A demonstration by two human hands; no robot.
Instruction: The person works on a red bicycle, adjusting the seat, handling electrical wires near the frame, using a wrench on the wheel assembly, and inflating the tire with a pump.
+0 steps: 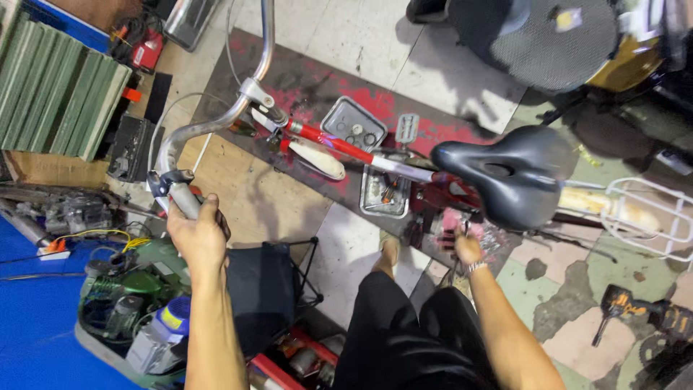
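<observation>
The left hand closes around the handlebar grip at nine o'clock; the right hand, grip unclear, reaches beneath the saddle at three o'clock.

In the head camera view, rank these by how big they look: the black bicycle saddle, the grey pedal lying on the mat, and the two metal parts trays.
1. black saddle, though it sits nearer the camera, which inflates it.
2. The two metal trays, upper tray and lower tray, look about alike; no ranking between them.
3. grey pedal, smallest.

Cordless drill (floor), 2 trays.
</observation>
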